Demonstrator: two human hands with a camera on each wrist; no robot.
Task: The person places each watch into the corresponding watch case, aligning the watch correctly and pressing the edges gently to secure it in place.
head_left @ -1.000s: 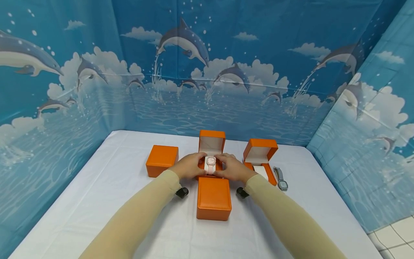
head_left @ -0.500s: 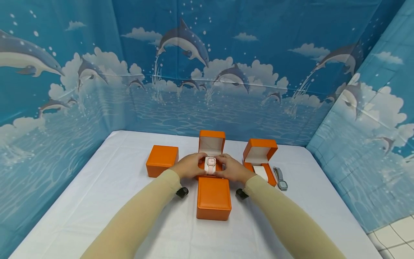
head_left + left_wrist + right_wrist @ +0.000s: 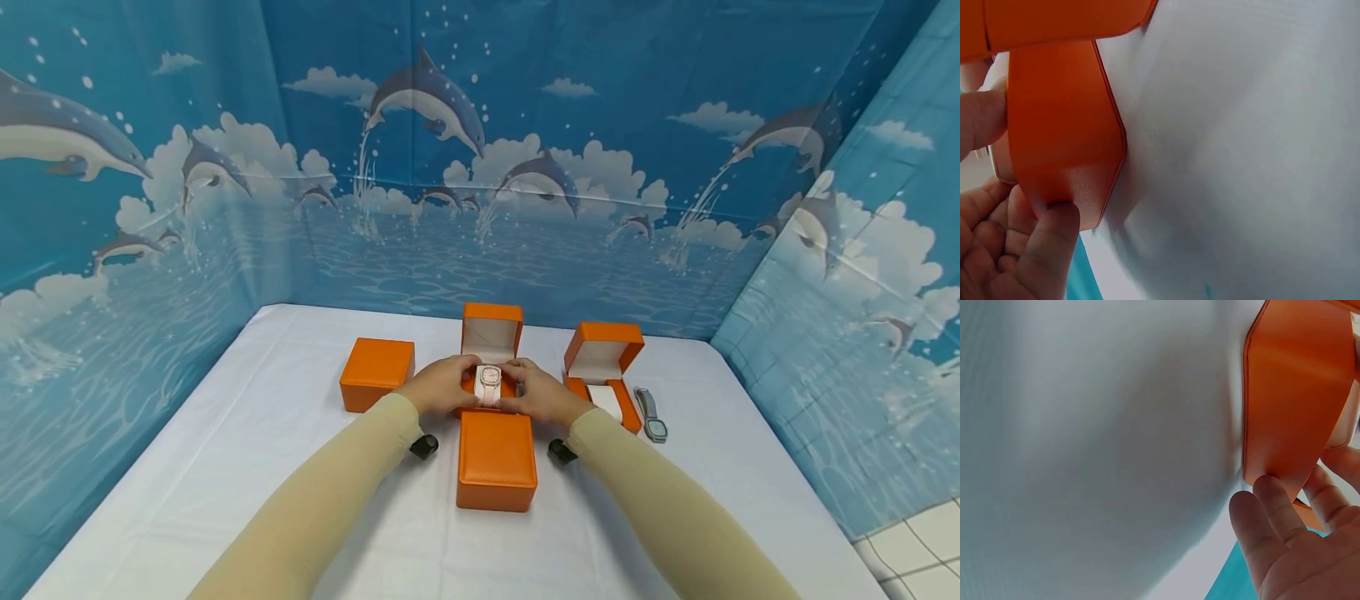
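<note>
In the head view, a pink-strapped wristwatch (image 3: 491,377) lies round a white watch cushion (image 3: 479,389) in the middle open orange watch box (image 3: 491,337). My left hand (image 3: 441,385) grips the cushion's left side, thumb at the front and index finger at the back. Opposite it, my right hand (image 3: 547,394) holds the right side in the same way. The left wrist view shows a fingertip (image 3: 1057,219) against the box's outer side (image 3: 1063,125). Fingertips (image 3: 1270,487) of the right hand touch the other side in the right wrist view. Watch straps are partly hidden there.
A closed orange box (image 3: 496,454) stands directly in front of the middle one. Another closed box (image 3: 377,367) is at the left. On the right are an open box (image 3: 603,350) with a bare white cushion (image 3: 604,400) and a grey watch (image 3: 651,417) lying on the white tablecloth (image 3: 720,467).
Both hands stay in place round the cushion and watch. The whole head view shifts very slightly; the boxes have not visibly moved.
</note>
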